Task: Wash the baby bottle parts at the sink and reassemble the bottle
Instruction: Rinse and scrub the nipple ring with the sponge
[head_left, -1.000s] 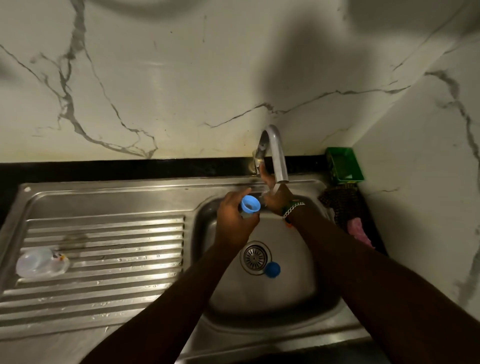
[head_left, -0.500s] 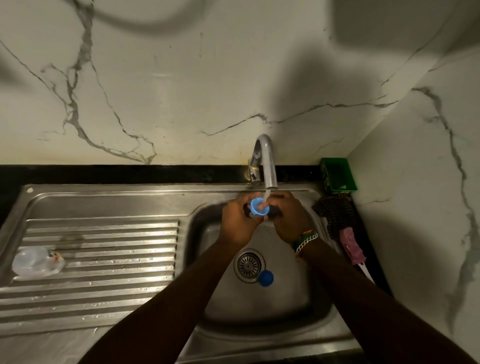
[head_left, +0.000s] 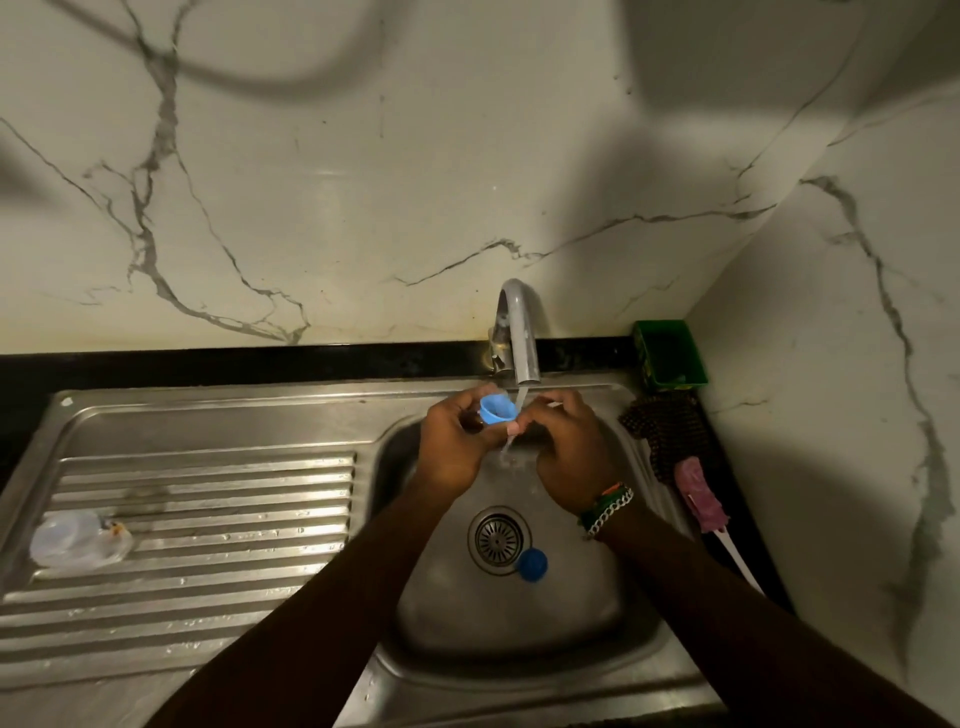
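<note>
Under the tap, with water running, I have both hands over the sink. My left hand has its fingers clamped round the blue ring, open side tilted up toward the stream; my right hand meets it from the other side, fingertips pinched at the ring's lower edge, though how firmly they grip I cannot tell. A blue cap lies in the basin touching the drain, and the clear bottle lies on its side on the drainboard, well apart to the left. A brush rests along the right rim.

The risks, as I judge them: the wet ring could slip from my fingers and drop into the basin (a short fall, but it means rinsing again), and water striking its tilted cup may spray onto the bench. The bottle could roll along the ribs.

No brand or writing is legible; the bottle shows only a small orange mark, too blurred to read.
</note>
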